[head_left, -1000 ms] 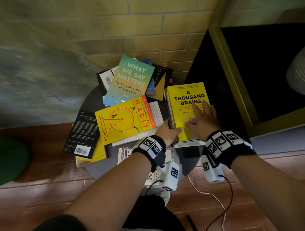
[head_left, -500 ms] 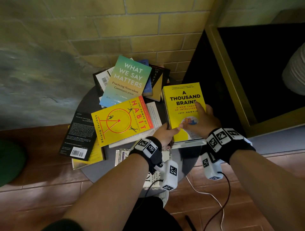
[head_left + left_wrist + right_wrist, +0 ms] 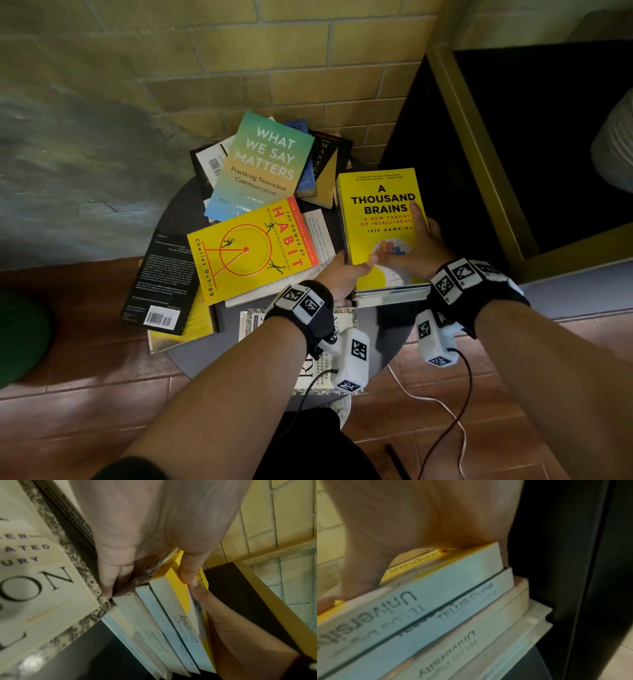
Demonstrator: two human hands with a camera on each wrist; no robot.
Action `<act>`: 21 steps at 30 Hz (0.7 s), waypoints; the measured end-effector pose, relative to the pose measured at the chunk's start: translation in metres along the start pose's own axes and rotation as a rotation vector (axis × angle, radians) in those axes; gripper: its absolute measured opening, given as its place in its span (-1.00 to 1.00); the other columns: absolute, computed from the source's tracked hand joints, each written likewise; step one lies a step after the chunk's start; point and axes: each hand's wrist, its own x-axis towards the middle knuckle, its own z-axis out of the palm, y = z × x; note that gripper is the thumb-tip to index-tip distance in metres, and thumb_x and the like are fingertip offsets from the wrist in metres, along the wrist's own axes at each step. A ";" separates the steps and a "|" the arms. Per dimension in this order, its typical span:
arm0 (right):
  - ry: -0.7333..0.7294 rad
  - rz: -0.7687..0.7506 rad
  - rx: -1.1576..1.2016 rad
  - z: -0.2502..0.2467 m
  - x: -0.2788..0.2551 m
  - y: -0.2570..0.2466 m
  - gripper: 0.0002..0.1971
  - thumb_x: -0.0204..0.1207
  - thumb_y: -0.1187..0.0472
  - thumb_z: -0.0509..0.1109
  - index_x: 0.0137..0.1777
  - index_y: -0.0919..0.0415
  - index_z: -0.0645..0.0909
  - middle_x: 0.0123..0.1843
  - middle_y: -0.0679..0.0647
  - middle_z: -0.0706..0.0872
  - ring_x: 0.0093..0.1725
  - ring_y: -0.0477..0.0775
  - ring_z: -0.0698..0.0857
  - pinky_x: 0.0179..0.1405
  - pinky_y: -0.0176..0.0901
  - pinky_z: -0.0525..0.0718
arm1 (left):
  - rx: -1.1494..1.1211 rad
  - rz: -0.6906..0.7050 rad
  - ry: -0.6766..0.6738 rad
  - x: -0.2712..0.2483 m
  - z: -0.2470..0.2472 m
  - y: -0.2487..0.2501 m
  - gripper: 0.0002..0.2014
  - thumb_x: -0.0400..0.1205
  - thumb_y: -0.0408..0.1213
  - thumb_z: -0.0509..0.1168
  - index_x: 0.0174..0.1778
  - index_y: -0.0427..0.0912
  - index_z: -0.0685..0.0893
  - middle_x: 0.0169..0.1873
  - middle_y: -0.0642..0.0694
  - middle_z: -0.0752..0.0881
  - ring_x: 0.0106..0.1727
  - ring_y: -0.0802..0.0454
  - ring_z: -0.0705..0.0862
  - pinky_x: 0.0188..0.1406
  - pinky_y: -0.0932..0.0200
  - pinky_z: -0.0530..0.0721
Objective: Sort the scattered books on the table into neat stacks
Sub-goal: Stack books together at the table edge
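left hand (image 3: 337,277): grips near-left corner of the stack, thumb on top
right hand (image 3: 416,246): fingers spread flat on A Thousand Brains (image 3: 378,219)
stack (image 3: 164,618): right side of table (image 3: 191,356), A Thousand Brains topmost

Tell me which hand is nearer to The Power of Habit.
Left. The left hand sits at the stack's near-left corner, right beside The Power of Habit; the right hand rests on A Thousand Brains, farther right.
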 end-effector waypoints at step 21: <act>0.046 -0.082 0.106 0.017 -0.004 -0.008 0.23 0.24 -0.18 0.61 0.68 -0.08 -0.23 0.69 0.02 -0.02 0.65 0.11 0.18 0.50 -0.09 0.29 | 0.041 0.094 0.028 -0.001 -0.022 -0.012 -0.13 0.42 0.10 0.44 0.63 -0.08 0.29 0.54 -0.07 0.50 0.54 -0.09 0.46 0.52 -0.10 0.41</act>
